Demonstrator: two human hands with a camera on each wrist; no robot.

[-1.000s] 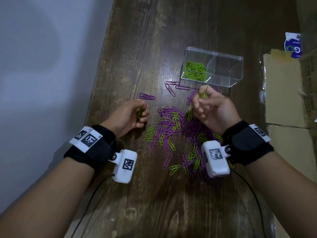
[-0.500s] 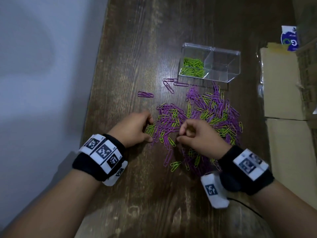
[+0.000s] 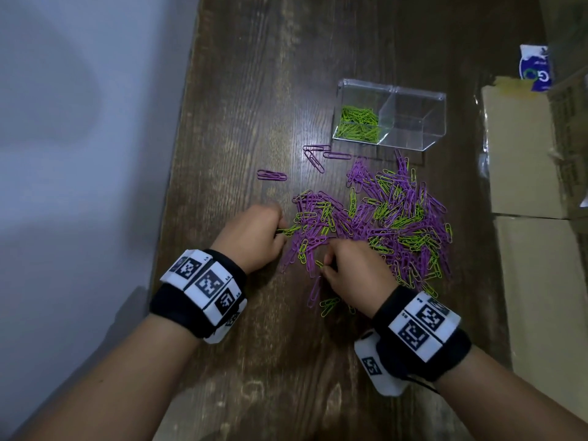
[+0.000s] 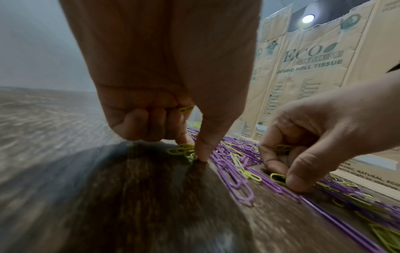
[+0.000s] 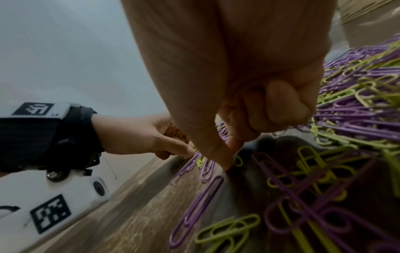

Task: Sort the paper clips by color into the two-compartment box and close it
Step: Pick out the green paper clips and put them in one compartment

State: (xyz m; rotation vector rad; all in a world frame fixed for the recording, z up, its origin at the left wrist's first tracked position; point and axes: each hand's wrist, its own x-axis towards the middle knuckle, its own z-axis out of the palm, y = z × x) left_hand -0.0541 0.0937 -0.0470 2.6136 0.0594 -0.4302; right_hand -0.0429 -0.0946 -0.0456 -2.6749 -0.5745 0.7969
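A mixed pile of purple and green paper clips (image 3: 381, 224) lies on the dark wooden table (image 3: 254, 90). Behind it stands the clear two-compartment box (image 3: 439, 122), lid off. Its left half holds green clips (image 3: 359, 124) and its right half is bare. My left hand (image 3: 281, 232) is at the pile's left edge. It pinches green clips (image 4: 184, 150) on the table and keeps more (image 4: 186, 108) under its curled fingers. My right hand (image 3: 326, 265) is at the near edge, pinching a green clip (image 4: 278, 178) with others (image 4: 283, 148) in the palm.
Tall cardboard cartons (image 3: 525, 154) line the table's right side, close to the pile. A blue-and-white packet (image 3: 536, 68) sits at the far right. A few stray purple clips (image 3: 272, 175) lie left of the pile. The table's left edge runs beside a pale wall.
My right hand came back from in front of the box to the pile's near edge. My left hand slid forward to the left edge. Both now pinch at green clips.
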